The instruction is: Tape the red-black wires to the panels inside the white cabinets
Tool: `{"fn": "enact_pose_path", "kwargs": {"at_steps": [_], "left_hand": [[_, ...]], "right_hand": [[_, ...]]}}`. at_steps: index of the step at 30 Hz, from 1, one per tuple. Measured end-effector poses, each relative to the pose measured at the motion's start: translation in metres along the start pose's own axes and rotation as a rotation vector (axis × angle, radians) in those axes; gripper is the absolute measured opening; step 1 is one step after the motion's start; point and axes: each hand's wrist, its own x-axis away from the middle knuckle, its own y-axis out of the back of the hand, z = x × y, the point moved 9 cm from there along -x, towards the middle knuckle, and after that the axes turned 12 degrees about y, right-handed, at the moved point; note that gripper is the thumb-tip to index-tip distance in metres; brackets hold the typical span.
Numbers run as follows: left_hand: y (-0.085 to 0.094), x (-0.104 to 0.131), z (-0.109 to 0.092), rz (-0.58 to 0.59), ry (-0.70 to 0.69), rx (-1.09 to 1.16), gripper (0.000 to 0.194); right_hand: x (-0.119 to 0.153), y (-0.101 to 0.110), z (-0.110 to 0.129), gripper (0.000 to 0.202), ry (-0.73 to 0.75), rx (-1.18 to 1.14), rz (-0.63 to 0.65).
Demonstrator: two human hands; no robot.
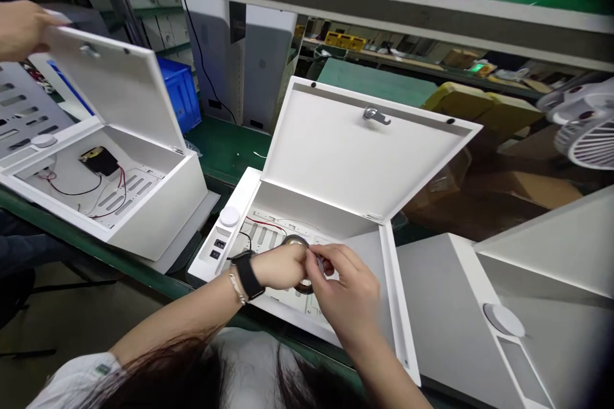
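Note:
Over the open white metal box point(403, 307), my left hand point(283, 266) is closed round a roll of tape point(296, 240), a dark brownish ring partly hidden behind the fingers. My right hand point(348, 291) meets it at the roll's edge, thumb and fingertips pinched together; the tape end between them is too small to make out clearly. The box's lid point(330, 147) stands raised, with a metal cam lock point(377, 116) on its inner face. Inside, a red wire point(263, 222) runs along the slotted base. A round white knob point(229, 216) and black sockets point(218, 244) sit on the left side panel.
At left, another person's hand point(23, 29) holds the lid of a second white box point(158, 223), which contains a black module point(98, 160) with wires. A third white box point(436, 319) stands at right. Behind are a blue bin point(180, 96) and a white fan point(588, 128).

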Motion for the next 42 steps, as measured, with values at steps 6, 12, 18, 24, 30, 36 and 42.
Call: {"fn": "enact_pose_path", "kwargs": {"at_steps": [6,12,18,24,30,36,42], "left_hand": [[0.015,0.035,0.004,0.069,0.061,0.481,0.046],[0.021,0.067,0.005,0.035,0.137,0.403,0.031],[0.022,0.087,-0.007,0.042,0.069,0.041,0.026],[0.026,0.08,0.0,-0.041,0.089,0.111,0.023],[0.038,0.073,0.022,-0.208,0.201,0.28,0.031],[0.04,0.069,0.019,-0.207,0.162,0.319,0.014],[0.048,0.072,0.006,-0.348,0.123,0.03,0.012]], "right_hand": [[0.015,0.002,0.029,0.023,0.164,-0.209,0.013],[-0.002,0.003,-0.009,0.022,-0.129,-0.305,0.078],[-0.005,-0.025,-0.022,0.029,-0.227,-0.571,0.373],[-0.001,-0.016,-0.02,0.008,-0.263,-0.545,0.177],[-0.007,0.002,-0.014,0.004,-0.229,-0.502,0.089],[-0.014,0.011,-0.01,0.018,-0.156,-0.23,0.049],[-0.022,-0.002,0.031,0.027,0.363,0.136,0.205]]}}
